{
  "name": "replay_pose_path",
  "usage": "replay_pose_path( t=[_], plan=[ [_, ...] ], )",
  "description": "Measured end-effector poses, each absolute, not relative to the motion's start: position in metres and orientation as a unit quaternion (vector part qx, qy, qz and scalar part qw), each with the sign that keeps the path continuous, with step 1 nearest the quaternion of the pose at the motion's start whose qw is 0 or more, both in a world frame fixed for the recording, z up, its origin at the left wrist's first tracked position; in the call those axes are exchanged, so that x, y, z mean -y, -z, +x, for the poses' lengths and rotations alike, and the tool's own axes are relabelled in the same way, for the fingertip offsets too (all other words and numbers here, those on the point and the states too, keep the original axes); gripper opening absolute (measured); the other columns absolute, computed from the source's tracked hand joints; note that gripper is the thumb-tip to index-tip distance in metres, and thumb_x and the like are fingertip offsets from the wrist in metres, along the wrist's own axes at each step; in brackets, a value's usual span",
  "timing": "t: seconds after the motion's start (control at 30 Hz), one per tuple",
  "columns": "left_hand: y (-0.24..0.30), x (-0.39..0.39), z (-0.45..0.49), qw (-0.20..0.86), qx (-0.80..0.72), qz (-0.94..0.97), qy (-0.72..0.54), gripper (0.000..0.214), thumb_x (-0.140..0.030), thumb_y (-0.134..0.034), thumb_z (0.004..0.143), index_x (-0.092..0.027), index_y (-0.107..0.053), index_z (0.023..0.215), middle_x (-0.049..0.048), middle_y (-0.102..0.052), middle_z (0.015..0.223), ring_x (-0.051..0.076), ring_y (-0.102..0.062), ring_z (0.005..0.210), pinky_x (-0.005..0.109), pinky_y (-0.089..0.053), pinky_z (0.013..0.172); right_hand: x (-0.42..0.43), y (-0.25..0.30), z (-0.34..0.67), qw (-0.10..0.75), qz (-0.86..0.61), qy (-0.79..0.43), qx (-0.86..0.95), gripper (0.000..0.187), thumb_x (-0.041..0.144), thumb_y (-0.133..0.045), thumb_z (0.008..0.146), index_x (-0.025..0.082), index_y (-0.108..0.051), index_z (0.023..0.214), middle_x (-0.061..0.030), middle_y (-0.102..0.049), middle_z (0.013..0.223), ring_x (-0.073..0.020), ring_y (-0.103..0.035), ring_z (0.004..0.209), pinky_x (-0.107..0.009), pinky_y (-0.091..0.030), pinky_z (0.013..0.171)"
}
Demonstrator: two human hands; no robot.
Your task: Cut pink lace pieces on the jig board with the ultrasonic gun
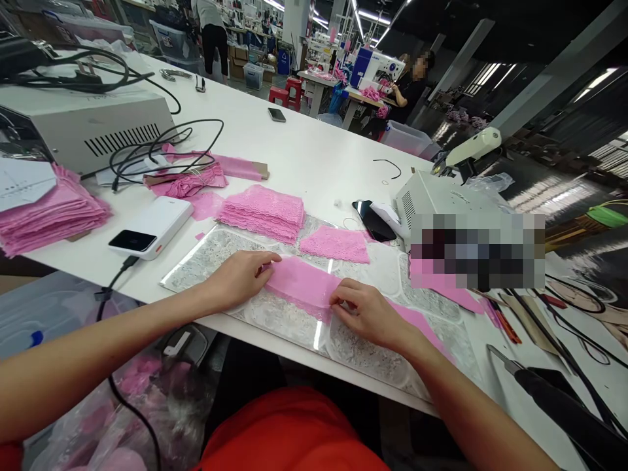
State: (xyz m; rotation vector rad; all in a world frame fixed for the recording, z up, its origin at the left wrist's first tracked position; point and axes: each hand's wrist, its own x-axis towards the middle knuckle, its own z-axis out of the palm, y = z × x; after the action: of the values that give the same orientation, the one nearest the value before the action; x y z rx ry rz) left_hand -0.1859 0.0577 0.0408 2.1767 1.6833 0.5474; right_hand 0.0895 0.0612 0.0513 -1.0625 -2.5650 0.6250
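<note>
A pink lace-edged fabric piece (307, 284) lies on the clear patterned mat (289, 325) in front of me. My left hand (240, 278) has its thumb and fingers closed on the piece's left end. At the opposite end, my right hand (366, 311) pinches the edge near the lace border. Beyond the hands are a neat stack of pink lace pieces (262, 210) and a single pink lace piece (336, 244). Another pink strip (422, 327) runs partly under my right wrist.
A white power bank (167, 219) with a cable sits left, beside a pile of pink fabric (44, 212). Grey machine boxes (118, 127) stand on both sides. A dark phone (373, 221) lies ahead; a black-handled tool (544, 392) is at right. A person works at a distant sewing machine (380, 69).
</note>
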Motion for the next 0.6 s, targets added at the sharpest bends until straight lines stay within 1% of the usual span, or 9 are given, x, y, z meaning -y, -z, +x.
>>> replay_pose_path(
  t=[0.07, 0.2, 0.3, 0.43, 0.6],
  plan=[
    [-0.038, -0.056, -0.183, 0.156, -0.580, 0.775, -0.197, 0.037, -0.024, -0.045, 0.089, -0.018, -0.068, 0.117, 0.0073, -0.073, 0.106, 0.021, -0.068, 0.085, 0.031, -0.051, 0.080, -0.056, -0.052, 0.094, 0.137, -0.367, -0.206, 0.897, 0.017, 0.009, -0.051, 0.083, 0.020, -0.063, 0.080, -0.0015, -0.061, 0.081, -0.0088, -0.052, 0.062, -0.022, -0.043, 0.058],
    [-0.032, -0.057, -0.181, 0.126, -0.559, 0.799, -0.184, 0.036, -0.020, -0.042, 0.091, -0.016, -0.066, 0.118, 0.0101, -0.071, 0.108, 0.024, -0.067, 0.097, 0.036, -0.053, 0.086, -0.050, -0.046, 0.096, 0.132, -0.360, -0.189, 0.904, 0.016, 0.009, -0.051, 0.083, 0.020, -0.063, 0.082, -0.0024, -0.062, 0.083, -0.0095, -0.053, 0.062, -0.022, -0.043, 0.057],
    [-0.031, -0.059, -0.183, 0.119, -0.555, 0.804, -0.175, 0.036, -0.019, -0.040, 0.093, -0.016, -0.065, 0.119, 0.0101, -0.070, 0.109, 0.024, -0.067, 0.097, 0.036, -0.053, 0.086, -0.048, -0.041, 0.095, 0.135, -0.354, -0.188, 0.906, 0.016, 0.009, -0.051, 0.083, 0.020, -0.063, 0.084, -0.0032, -0.062, 0.083, -0.0101, -0.055, 0.063, -0.023, -0.044, 0.057],
    [-0.030, -0.060, -0.186, 0.101, -0.553, 0.811, -0.159, 0.035, -0.016, -0.042, 0.093, -0.017, -0.064, 0.119, 0.0087, -0.070, 0.108, 0.023, -0.067, 0.097, 0.034, -0.053, 0.085, -0.046, -0.038, 0.092, 0.137, -0.352, -0.182, 0.908, 0.017, 0.010, -0.049, 0.085, 0.020, -0.063, 0.085, -0.0035, -0.062, 0.082, -0.0106, -0.055, 0.062, -0.023, -0.044, 0.056],
    [-0.028, -0.062, -0.188, 0.085, -0.550, 0.815, -0.161, 0.032, -0.015, -0.042, 0.094, -0.018, -0.064, 0.116, 0.0080, -0.069, 0.108, 0.022, -0.066, 0.098, 0.033, -0.052, 0.085, -0.043, -0.034, 0.089, 0.142, -0.340, -0.169, 0.914, 0.016, 0.012, -0.049, 0.086, 0.020, -0.062, 0.083, -0.0037, -0.063, 0.080, -0.0121, -0.057, 0.064, -0.024, -0.044, 0.056]
  ],
)
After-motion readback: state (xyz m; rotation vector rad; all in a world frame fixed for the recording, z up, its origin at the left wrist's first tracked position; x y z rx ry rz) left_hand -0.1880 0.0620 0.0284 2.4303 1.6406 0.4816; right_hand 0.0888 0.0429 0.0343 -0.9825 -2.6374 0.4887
